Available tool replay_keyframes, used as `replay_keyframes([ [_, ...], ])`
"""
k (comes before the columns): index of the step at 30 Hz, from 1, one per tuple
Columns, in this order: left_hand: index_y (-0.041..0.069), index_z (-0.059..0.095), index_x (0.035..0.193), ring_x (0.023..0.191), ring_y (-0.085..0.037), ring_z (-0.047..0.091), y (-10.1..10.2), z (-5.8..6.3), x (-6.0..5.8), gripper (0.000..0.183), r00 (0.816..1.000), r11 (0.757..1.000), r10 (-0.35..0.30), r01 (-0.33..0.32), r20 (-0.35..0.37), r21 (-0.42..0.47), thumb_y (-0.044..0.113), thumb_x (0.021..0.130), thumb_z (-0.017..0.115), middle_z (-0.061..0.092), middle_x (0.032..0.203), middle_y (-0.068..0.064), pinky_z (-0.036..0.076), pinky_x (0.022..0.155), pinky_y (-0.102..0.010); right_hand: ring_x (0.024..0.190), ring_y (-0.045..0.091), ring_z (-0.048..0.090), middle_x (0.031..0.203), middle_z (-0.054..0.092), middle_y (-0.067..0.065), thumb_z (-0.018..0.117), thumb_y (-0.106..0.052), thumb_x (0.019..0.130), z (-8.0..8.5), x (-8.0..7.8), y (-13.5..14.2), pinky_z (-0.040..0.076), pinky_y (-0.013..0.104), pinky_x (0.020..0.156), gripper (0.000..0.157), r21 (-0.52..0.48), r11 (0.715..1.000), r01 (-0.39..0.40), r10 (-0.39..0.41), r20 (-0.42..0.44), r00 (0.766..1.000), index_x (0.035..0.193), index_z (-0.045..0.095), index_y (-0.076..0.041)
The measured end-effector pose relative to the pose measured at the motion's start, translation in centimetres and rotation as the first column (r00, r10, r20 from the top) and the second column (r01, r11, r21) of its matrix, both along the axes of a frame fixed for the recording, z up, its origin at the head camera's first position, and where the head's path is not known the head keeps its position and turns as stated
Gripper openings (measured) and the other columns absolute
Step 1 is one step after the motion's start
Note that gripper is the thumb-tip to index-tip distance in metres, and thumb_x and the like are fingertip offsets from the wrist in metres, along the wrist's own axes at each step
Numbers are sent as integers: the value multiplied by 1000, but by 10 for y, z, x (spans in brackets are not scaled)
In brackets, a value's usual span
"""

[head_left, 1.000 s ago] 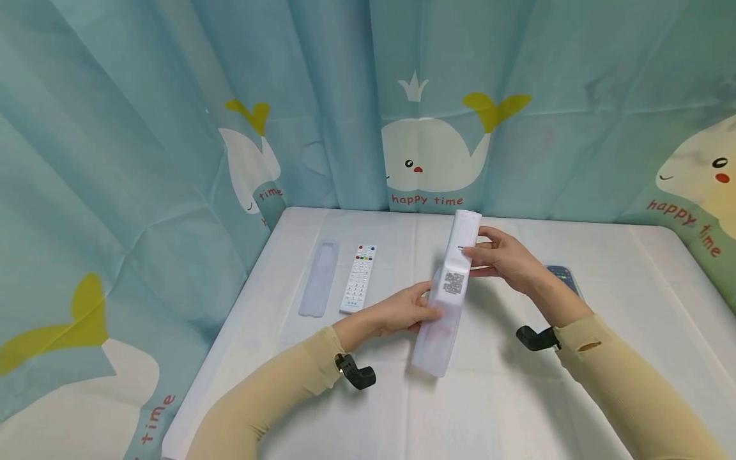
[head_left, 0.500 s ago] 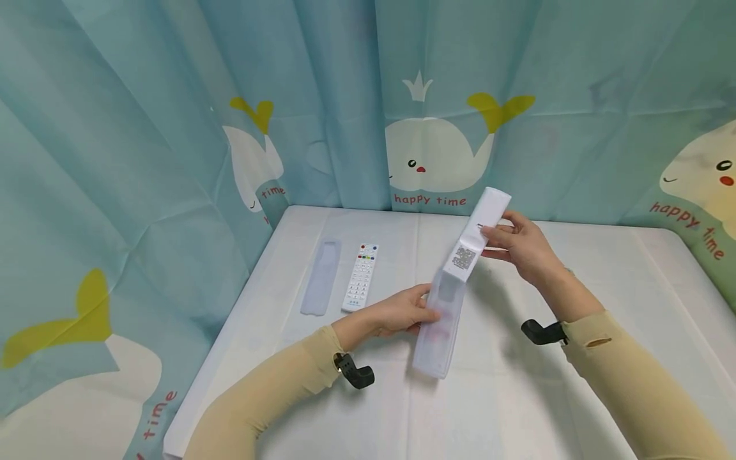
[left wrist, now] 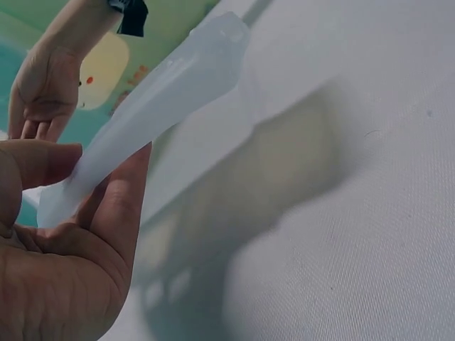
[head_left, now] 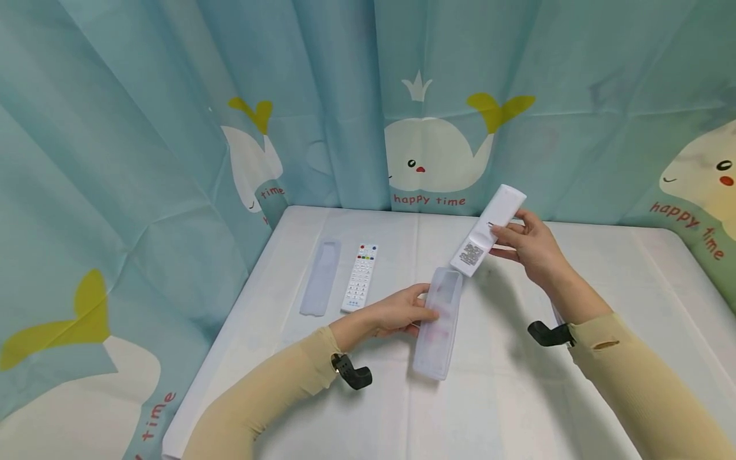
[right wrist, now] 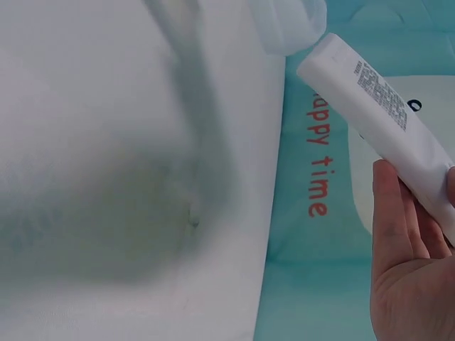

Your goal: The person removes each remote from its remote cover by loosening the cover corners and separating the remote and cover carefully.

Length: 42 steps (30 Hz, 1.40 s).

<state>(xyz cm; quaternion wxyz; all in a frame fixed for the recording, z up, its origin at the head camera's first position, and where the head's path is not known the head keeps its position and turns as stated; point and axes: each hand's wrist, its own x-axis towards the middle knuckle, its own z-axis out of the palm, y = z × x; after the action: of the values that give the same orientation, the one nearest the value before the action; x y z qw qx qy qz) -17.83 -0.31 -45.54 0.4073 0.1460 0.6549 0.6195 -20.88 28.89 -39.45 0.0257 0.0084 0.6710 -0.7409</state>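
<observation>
My left hand (head_left: 402, 311) pinches a translucent plastic remote cover (head_left: 441, 326) between thumb and fingers, tilted above the table. In the left wrist view the thumb lies on one face of the cover (left wrist: 160, 92) and the fingers on the other. My right hand (head_left: 531, 249) holds a white remote control (head_left: 493, 223), back side up, with a printed square code near its lower end. That end is right by the cover's upper opening; whether they touch I cannot tell. In the right wrist view, fingers and thumb grip the remote control (right wrist: 384, 117) from both sides.
On the white table (head_left: 356, 409), a second white remote control (head_left: 360, 278) lies buttons up at the left. Beside it lies another translucent cover (head_left: 321, 278). A blue curtain (head_left: 339, 128) hangs behind the table. My right forearm hides most of something at the right.
The white remote control has come out of the translucent cover, moving up and to the right with my right hand. My left hand and the cover have barely moved.
</observation>
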Motion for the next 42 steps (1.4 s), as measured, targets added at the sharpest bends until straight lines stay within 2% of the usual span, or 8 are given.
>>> replay_keyframes([
  [5, 9, 28, 158, 97, -26, 70, -3, 1, 0, 68, 1000, 1000, 21, -21, 6, 5, 5, 100, 63, 70, 118, -13, 60, 75, -36, 96, 9, 69, 111, 68, -9, 68, -16, 100, -3, 0, 1, 60, 30, 81, 54, 71, 997, -9, 9, -4, 1000, 143, 39, -3],
  [10, 9, 26, 160, 99, -27, 70, -9, 1, -1, 70, 999, 999, 39, -40, 14, 11, 6, 100, 63, 69, 120, -13, 60, 78, -38, 98, 7, 68, 110, 68, -12, 70, -21, 99, -7, 0, 2, 59, 28, 83, 40, 157, 987, -24, 22, 12, 1000, 131, 48, -8],
  [14, 9, 27, 159, 98, -27, 69, -14, 1, -1, 69, 998, 998, 58, -58, 16, 6, 7, 100, 64, 69, 120, -13, 59, 77, -38, 101, 6, 66, 113, 66, -10, 68, -27, 101, -9, 2, 0, 59, 29, 85, 42, 255, 966, -41, 39, 12, 999, 133, 47, -9],
  [22, 9, 28, 158, 101, -29, 70, -23, 1, -4, 69, 996, 996, 82, -82, 22, 24, 6, 100, 64, 68, 123, -15, 60, 80, -41, 112, 12, 60, 133, 55, 15, 69, -24, 100, -17, 6, -1, 56, 35, 93, 56, 321, 944, -75, 82, -9, 997, 144, 43, -1],
  [30, 9, 28, 159, 101, -29, 70, -32, 2, -4, 70, 994, 994, 107, -107, 32, 17, 6, 99, 64, 68, 124, -15, 60, 80, -40, 123, 31, 61, 135, 61, 21, 73, -21, 98, -29, 8, -6, 52, 17, 86, 50, 512, 857, -63, 136, -107, 985, 139, 52, -2],
  [33, 9, 26, 159, 102, -29, 70, -34, 3, -4, 70, 993, 994, 109, -110, 37, 15, 6, 100, 63, 67, 125, -15, 60, 80, -39, 122, 37, 62, 132, 63, 20, 74, -17, 97, -34, 8, -9, 53, 17, 84, 37, 565, 823, -57, 165, -141, 976, 126, 59, -2],
  [37, 8, 27, 159, 102, -30, 70, -35, 4, -4, 69, 992, 993, 116, -117, 47, 21, 6, 100, 63, 67, 126, -15, 60, 81, -39, 114, 36, 67, 125, 66, 15, 75, -9, 95, -43, 8, -14, 54, 18, 82, 22, 619, 785, -25, 201, -216, 955, 115, 65, -7],
  [42, 8, 27, 159, 104, -30, 70, -36, 3, -6, 69, 989, 991, 132, -134, 69, 21, 5, 100, 63, 67, 125, -15, 60, 82, -41, 114, 32, 68, 126, 69, 9, 74, 1, 92, -52, 8, -19, 57, 31, 90, 28, 702, 712, 8, 289, -303, 908, 116, 68, -14],
])
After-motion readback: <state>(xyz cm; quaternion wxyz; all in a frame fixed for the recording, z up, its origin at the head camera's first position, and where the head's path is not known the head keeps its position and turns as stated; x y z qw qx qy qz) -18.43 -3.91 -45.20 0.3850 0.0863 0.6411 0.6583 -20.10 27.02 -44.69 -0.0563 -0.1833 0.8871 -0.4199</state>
